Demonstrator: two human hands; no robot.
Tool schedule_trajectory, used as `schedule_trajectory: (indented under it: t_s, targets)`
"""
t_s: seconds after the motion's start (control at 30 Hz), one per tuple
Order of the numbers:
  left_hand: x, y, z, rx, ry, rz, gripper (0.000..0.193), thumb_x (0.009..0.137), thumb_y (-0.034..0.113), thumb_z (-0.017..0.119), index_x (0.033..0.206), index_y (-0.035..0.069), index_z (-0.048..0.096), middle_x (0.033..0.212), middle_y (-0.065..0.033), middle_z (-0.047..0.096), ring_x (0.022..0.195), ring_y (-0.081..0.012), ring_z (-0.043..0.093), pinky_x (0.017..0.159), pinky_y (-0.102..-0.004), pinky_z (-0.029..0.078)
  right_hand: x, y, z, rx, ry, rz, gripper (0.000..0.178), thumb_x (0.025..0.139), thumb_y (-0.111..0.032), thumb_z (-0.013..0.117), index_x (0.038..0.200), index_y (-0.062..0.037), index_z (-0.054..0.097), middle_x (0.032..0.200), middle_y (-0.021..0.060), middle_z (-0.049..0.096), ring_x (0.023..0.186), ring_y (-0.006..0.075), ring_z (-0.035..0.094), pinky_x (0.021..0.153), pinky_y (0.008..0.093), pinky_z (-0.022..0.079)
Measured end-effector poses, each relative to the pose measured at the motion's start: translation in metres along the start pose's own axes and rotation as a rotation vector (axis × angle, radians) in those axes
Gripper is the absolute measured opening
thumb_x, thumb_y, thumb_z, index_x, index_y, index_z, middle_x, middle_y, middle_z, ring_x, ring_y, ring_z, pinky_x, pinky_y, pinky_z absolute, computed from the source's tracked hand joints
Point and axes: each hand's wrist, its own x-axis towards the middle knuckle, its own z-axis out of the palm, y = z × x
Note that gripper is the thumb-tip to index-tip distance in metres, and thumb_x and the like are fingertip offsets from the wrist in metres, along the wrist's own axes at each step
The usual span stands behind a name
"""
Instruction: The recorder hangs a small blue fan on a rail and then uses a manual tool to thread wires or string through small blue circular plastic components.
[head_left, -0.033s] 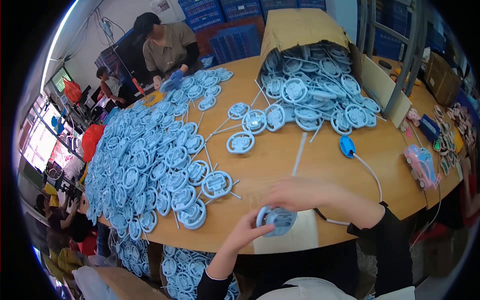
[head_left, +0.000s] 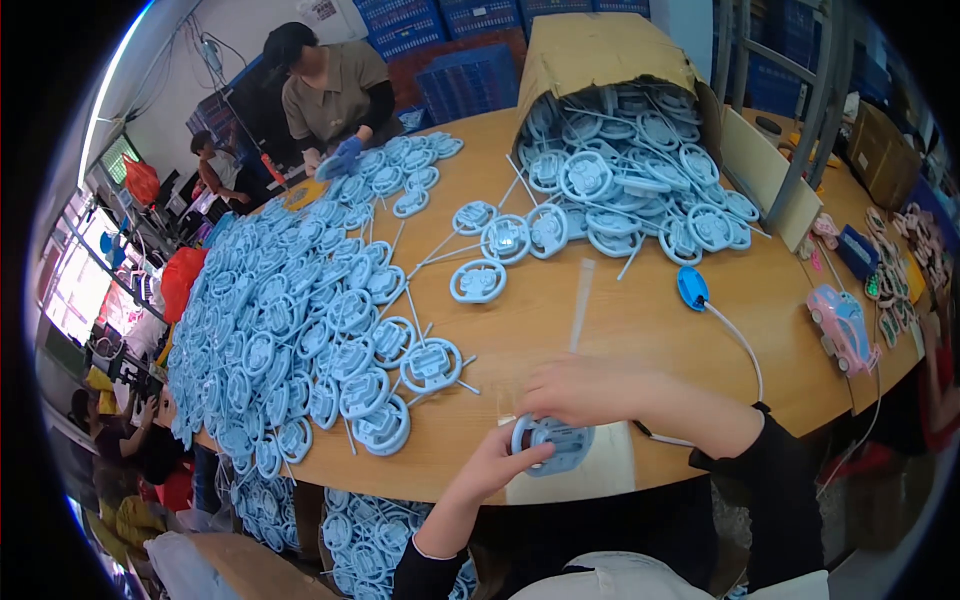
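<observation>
Pale blue everywhere: the heap of toy steering wheels (head_left: 300, 330) spreads light blue across the tan wooden table (head_left: 620, 300), with more spilling from a brown cardboard box (head_left: 600, 50). Between the hands, one light-blue wheel (head_left: 555, 445). There's a pink toy car (head_left: 842, 325) and dark blue crates (head_left: 470, 75).

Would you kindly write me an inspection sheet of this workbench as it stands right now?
Surface: round wooden table, largely covered.
Job's things: one light blue toy steering wheel held at the near edge over a pale sheet.
Clutter: spread of blue wheels on the left; tipped cardboard box spilling more; pink toy car on the right.
Grippers: left hand and right hand both grip the wheel.
Cables: white cord from a blue oval device.
Surroundings: seated worker opposite; blue crates behind.
</observation>
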Motion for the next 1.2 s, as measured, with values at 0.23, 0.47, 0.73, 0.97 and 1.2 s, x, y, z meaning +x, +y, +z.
schedule_trajectory:
  t_s: [0.23, 0.47, 0.73, 0.97, 1.2]
  targets:
    - [-0.029, -0.047, 0.000, -0.449, 0.339, -0.108, 0.031, 0.084, 0.010, 0.054, 0.112, -0.001, 0.046, 0.100, -0.0073, 0.057, 0.087, -0.0162, 0.057, 0.075, -0.0290, 0.046, -0.042, -0.006, 0.039, -0.145, 0.552, 0.706, 0.018, 0.075, -0.012, 0.057, 0.088, 0.0003, 0.052, 0.090, 0.0149, 0.052, 0.086, 0.0317, 0.051, 0.075, 0.0372, 0.042]
    - [-0.035, -0.052, 0.009, -0.533, 0.362, -0.062, 0.028, 0.086, 0.012, 0.052, 0.110, -0.002, 0.047, 0.102, -0.0091, 0.057, 0.089, -0.0175, 0.057, 0.078, -0.0315, 0.047, -0.086, 0.024, 0.095, -0.053, 0.292, 0.922, 0.021, 0.080, -0.012, 0.055, 0.094, 0.0017, 0.047, 0.090, 0.0157, 0.051, 0.082, 0.0326, 0.051, 0.072, 0.0367, 0.043]
    - [-0.034, -0.043, 0.009, -0.513, 0.350, -0.015, 0.030, 0.079, 0.017, 0.063, 0.101, -0.001, 0.054, 0.093, -0.0076, 0.060, 0.081, -0.0166, 0.059, 0.072, -0.0286, 0.048, -0.081, -0.049, 0.021, 0.380, 0.241, 0.646, 0.014, 0.085, -0.017, 0.049, 0.086, -0.0044, 0.055, 0.075, 0.0139, 0.057, 0.070, 0.0318, 0.055, 0.060, 0.0380, 0.042]
    - [-0.031, -0.044, 0.023, -0.515, 0.311, -0.049, 0.030, 0.076, 0.013, 0.066, 0.099, -0.003, 0.055, 0.091, -0.0094, 0.061, 0.080, -0.0165, 0.059, 0.071, -0.0268, 0.047, -0.074, -0.062, 0.026, 0.253, 0.077, 0.735, 0.019, 0.083, -0.024, 0.050, 0.082, -0.0085, 0.060, 0.067, 0.0127, 0.058, 0.064, 0.0317, 0.055, 0.056, 0.0385, 0.042]
    - [-0.030, -0.042, 0.028, -0.449, 0.307, -0.051, 0.028, 0.077, 0.009, 0.064, 0.100, -0.005, 0.056, 0.091, -0.0093, 0.061, 0.081, -0.0156, 0.058, 0.073, -0.0268, 0.046, -0.070, -0.054, 0.030, 0.272, -0.098, 0.755, 0.024, 0.084, -0.026, 0.047, 0.080, -0.0064, 0.061, 0.068, 0.0163, 0.058, 0.069, 0.0345, 0.057, 0.061, 0.0445, 0.044]
